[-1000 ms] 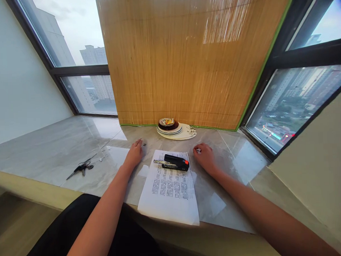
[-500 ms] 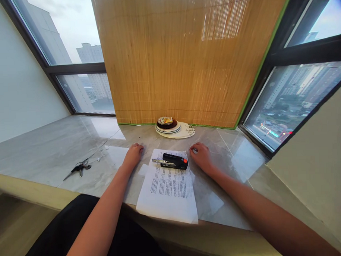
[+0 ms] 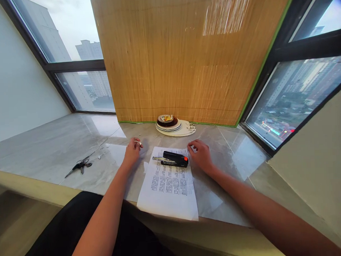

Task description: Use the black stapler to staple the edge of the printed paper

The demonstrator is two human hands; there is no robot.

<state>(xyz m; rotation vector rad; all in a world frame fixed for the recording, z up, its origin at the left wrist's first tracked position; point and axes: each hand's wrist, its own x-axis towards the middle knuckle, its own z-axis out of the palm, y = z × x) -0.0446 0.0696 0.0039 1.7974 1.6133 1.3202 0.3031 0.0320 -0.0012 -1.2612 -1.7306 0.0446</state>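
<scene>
A black stapler (image 3: 175, 159) with a red-orange end lies across the upper part of a printed sheet of paper (image 3: 167, 208). Its metal arm points left. To the left of the sheet, my left hand (image 3: 132, 153) is closed, with a small white piece (image 3: 139, 143) showing at its fingertips; what it is I cannot make out. My right hand (image 3: 201, 155) is just beyond the sheet's upper right corner, fingers loosely bent and a little apart. Nothing shows in it. Neither hand touches the stapler.
A bunch of keys (image 3: 81, 165) lies on the grey stone sill (image 3: 48, 147) at the left, near tiny white bits (image 3: 99, 157). Behind, a stack of plates (image 3: 168, 125) rests on an oval white board (image 3: 189, 129) before a bamboo blind (image 3: 170, 60). Windows flank it.
My left hand has lifted and turned slightly, bringing the small white piece into view. My right hand has shifted slightly left toward the sheet. Stapler and paper have stayed put.
</scene>
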